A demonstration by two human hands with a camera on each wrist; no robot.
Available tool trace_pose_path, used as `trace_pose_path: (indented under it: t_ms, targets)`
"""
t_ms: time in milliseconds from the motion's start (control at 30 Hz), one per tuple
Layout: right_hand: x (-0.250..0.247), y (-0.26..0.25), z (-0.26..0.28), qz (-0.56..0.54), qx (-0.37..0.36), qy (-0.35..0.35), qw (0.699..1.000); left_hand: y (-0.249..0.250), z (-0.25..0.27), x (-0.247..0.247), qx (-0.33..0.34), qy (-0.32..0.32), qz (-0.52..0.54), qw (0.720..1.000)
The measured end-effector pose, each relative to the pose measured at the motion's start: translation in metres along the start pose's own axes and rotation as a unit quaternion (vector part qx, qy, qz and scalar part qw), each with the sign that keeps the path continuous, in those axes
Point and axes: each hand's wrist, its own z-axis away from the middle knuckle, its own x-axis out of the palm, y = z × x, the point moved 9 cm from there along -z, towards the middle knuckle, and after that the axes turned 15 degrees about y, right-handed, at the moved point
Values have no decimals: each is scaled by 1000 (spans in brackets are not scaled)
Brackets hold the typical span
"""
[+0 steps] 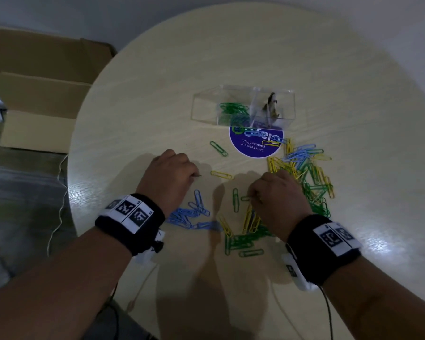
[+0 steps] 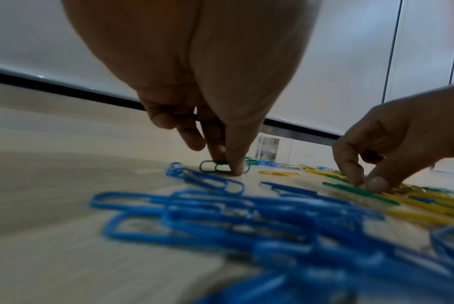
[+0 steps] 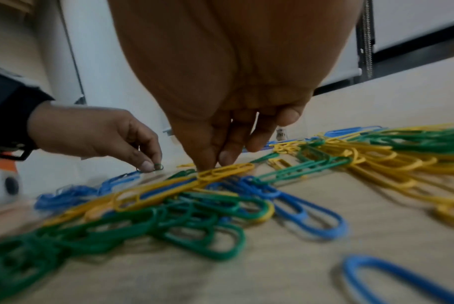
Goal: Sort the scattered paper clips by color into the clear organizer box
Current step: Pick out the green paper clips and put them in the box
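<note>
A clear organizer box [image 1: 201, 111] stands at the table's middle, with green clips [image 1: 232, 109] in its centre compartment. My left hand [image 1: 197, 175] is low on the table and pinches a small green clip [image 2: 212, 166] between thumb and finger; the head view hides that clip. My right hand [image 1: 252, 197] pinches the end of another green clip [image 1: 244, 198] lying on the table. A blue pile [image 1: 189, 214] lies beside my left wrist. Mixed yellow, green and blue clips [image 1: 304, 173] spread past my right hand.
A round purple sticker [image 1: 255, 144] lies just in front of the box. The box's right compartment holds a brownish item [image 1: 271, 106] I cannot identify. An open cardboard carton [image 1: 42, 94] sits on the floor to the left. A loose yellow clip [image 1: 221, 174] lies between my hands.
</note>
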Motion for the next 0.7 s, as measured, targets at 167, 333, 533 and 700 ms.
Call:
trace_pose_path:
  t_ms: [167, 333, 533, 700]
  targets:
    - [2, -7, 5, -30, -24, -51, 998, 10, -34, 12, -16, 1, 34, 999]
    - [-37, 33, 7, -35, 42, 100, 994, 18, -51, 31, 0, -36, 66, 997]
    - [-31, 77, 19, 55, 66, 60, 994, 14, -45, 24, -23, -45, 20, 999]
    - [-41, 96, 23, -50, 140, 98, 984, 25, -44, 21, -45, -69, 33, 996]
